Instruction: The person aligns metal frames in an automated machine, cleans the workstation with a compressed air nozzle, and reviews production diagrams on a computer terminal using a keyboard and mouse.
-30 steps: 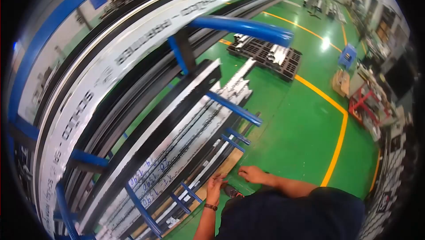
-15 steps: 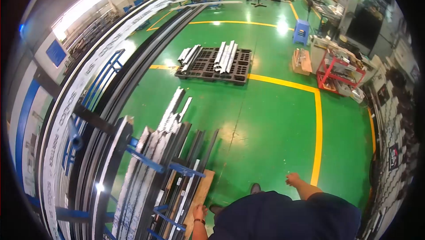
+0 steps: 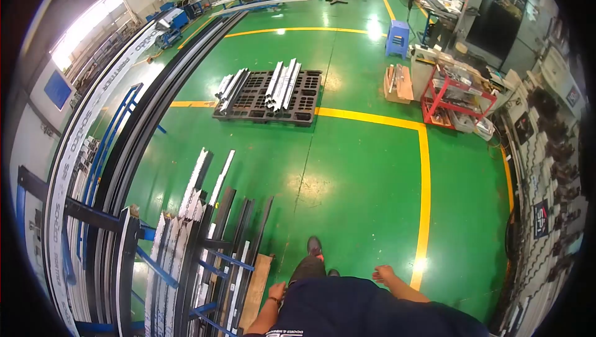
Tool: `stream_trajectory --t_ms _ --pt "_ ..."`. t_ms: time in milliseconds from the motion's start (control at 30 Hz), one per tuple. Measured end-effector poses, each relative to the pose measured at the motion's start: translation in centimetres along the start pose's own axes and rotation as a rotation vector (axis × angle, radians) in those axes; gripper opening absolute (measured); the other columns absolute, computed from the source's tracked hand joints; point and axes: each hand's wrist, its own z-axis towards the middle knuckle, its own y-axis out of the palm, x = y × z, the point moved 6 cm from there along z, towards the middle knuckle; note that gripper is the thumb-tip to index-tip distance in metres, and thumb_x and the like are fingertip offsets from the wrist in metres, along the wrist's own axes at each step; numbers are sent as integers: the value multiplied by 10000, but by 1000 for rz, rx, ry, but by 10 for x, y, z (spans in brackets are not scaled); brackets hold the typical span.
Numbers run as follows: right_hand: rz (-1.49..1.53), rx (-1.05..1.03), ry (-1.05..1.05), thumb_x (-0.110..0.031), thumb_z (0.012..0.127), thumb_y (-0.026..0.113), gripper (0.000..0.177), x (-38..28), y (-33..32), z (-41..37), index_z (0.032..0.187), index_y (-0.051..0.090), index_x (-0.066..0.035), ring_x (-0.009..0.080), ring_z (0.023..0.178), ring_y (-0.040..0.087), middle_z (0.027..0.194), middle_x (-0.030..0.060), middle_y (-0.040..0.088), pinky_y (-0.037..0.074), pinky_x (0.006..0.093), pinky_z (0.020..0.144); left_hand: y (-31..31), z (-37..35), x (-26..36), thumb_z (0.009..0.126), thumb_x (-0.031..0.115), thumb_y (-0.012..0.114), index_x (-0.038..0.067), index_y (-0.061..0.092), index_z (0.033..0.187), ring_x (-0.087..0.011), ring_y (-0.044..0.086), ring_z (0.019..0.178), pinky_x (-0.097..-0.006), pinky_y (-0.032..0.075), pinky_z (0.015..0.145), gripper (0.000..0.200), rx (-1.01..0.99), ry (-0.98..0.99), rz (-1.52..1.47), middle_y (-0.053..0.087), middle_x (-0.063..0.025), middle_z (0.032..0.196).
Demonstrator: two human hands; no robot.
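Note:
My left hand point(image 3: 277, 291) hangs at my side with its fingers loosely curled and nothing in it, just right of a wooden board point(image 3: 257, 287) and the ends of several long metal profiles point(image 3: 205, 225) stacked on a blue rack point(image 3: 214, 262). My right hand point(image 3: 384, 273) swings out over the green floor, fingers apart, holding nothing. One of my shoes point(image 3: 315, 247) steps forward on the floor between the hands.
A black pallet point(image 3: 268, 98) with silver profiles lies ahead on the green floor. A yellow floor line point(image 3: 424, 169) runs on the right. A red cart point(image 3: 452, 102), a blue stool point(image 3: 398, 37) and a wooden crate point(image 3: 398, 83) stand at the far right. Long profile racks line the left.
My hands have left the profiles on the rack and dropped to my sides. The view has turned away from the rack toward the open floor and the pallet.

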Motion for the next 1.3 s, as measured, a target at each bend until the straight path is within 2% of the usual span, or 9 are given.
stream_trajectory --t_ms 67,200,400,567,667,800,967,1133,1300 --pt "18 -81 -22 -255 1004 655 315 -18 32 6 1239 621 -47 275 862 721 1039 154 746 583 469 786 -1 7 56 1009 401 654 42 636 1331 -238 726 917 -384 549 711 483 15 0 -234 729 -104 1162" --pt "-113 -210 -149 -311 1007 649 360 -87 48 11 1256 634 -52 268 888 725 1093 164 745 564 445 768 -8 63 140 1015 415 653 53 627 1342 -247 724 887 -402 543 681 488 15 22 -186 727 -107 1143" --pt "143 133 6 -285 989 648 342 -173 -30 41 1256 632 -73 281 850 727 1037 156 752 563 470 732 0 113 267 1003 430 676 39 650 1290 -241 706 804 -403 522 623 486 11 -53 -109 733 -104 1052" --pt "248 175 -151 -311 996 629 337 -275 -84 84 1247 599 -88 291 812 701 1025 149 732 559 488 770 14 211 383 936 490 670 -25 739 947 -254 666 665 -423 511 615 520 -35 232 147 715 -131 786" --pt "385 186 -179 -322 999 625 376 -354 -70 74 1293 583 -91 285 879 688 1019 141 718 548 471 782 24 232 459 937 479 668 -67 733 1153 -321 707 973 -469 543 868 591 30 294 54 746 -235 1070" --pt "253 -10 -137 -352 1006 611 456 -381 -76 133 1385 546 -108 305 981 679 1092 144 702 544 480 813 13 183 570 948 466 681 -35 701 1268 -298 731 1000 -443 551 933 594 127 318 -179 760 -193 1141" --pt "29 -125 -17 -348 1015 602 453 -447 -94 183 1394 544 -107 298 936 676 1068 138 698 537 478 794 32 170 574 955 457 677 -17 694 1292 -286 740 924 -440 563 896 582 298 227 -344 762 -188 1129" --pt "-165 -147 3 -344 1025 593 450 -566 -158 244 1403 543 -107 290 891 673 1043 131 694 530 476 776 100 157 475 941 457 665 -34 746 1160 -326 733 896 -448 558 878 544 378 -73 -297 751 -229 1100" --pt "-286 -166 -21 -341 1034 585 447 -714 -222 335 1412 542 -106 282 847 670 1018 125 690 524 474 757 212 81 452 953 530 564 -10 744 1195 -431 666 1202 -496 520 1011 619 320 -317 -443 705 -286 1247"
